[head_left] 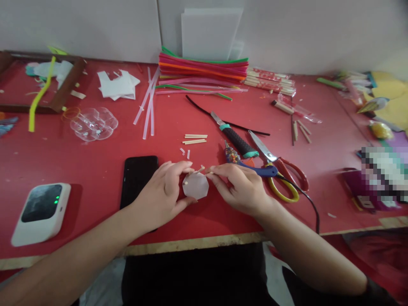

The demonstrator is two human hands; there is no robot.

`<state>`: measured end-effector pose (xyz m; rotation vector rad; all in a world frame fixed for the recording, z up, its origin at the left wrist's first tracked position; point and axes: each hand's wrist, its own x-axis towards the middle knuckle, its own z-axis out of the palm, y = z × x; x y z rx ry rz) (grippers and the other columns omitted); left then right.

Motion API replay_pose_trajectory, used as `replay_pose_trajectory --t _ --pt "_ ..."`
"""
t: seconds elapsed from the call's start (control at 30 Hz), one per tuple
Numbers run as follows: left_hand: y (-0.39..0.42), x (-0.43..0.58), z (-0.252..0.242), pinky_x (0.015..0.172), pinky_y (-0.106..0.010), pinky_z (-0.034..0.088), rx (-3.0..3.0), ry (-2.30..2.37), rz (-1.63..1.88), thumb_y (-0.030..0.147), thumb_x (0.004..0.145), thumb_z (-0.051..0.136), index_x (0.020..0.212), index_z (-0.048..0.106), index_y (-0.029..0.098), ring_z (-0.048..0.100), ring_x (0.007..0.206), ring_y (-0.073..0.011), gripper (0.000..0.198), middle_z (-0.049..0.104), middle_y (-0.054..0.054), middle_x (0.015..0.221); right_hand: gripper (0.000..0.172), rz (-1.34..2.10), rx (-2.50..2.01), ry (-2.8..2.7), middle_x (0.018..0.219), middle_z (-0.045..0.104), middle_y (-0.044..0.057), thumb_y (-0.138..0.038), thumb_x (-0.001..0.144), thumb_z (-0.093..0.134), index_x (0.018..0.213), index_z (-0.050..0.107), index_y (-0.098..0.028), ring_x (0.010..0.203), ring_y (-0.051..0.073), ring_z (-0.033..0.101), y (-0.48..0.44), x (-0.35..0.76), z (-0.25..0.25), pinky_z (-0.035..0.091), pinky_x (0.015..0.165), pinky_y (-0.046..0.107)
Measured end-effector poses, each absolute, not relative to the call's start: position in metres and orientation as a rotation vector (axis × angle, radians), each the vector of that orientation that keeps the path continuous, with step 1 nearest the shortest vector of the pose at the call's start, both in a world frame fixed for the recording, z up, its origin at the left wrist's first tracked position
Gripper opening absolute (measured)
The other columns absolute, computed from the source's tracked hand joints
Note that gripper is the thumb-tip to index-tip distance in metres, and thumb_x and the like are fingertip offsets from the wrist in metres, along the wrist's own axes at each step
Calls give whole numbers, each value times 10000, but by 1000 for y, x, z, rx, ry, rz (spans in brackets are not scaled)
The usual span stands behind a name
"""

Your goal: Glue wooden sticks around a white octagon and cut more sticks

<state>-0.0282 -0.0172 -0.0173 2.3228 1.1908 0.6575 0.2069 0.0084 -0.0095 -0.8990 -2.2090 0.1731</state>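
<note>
My left hand (168, 187) is closed on the edge of a small whitish octagonal piece (196, 187), with fingers along its top and the thumb at its lower side. Small pale stick bits lie along the piece's upper edge. My right hand (237, 185) pinches a short thin wooden stick (208, 173) at the piece's upper right. Beyond the hands lie several short wooden sticks (195, 139) and a few small translucent scraps (188, 154). A glue gun (251, 165) with a blue handle lies just past my right hand.
Scissors (283, 176) and a black-gripped knife (239, 140) lie right of centre. A phone (137, 174) and a white device (43, 212) are at left. Colourful pipe cleaners (204, 70), pink strips (149, 106), a clear plastic tray (94, 123) and packed sticks (270, 80) lie farther back.
</note>
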Motion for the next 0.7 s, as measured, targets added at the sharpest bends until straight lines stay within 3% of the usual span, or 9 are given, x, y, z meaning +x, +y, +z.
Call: replay_pose_trajectory --t 0.7 --pt "-16 -28 -20 1062 -545 488 2356 1176 704 279 857 764 1365 418 153 607 1187 -322 628 625 -170 1284 149 156 -884 -2254 820 752 12 -93 932 614 1010 586 -218 725 159 733 8 207 -10 593 667 258"
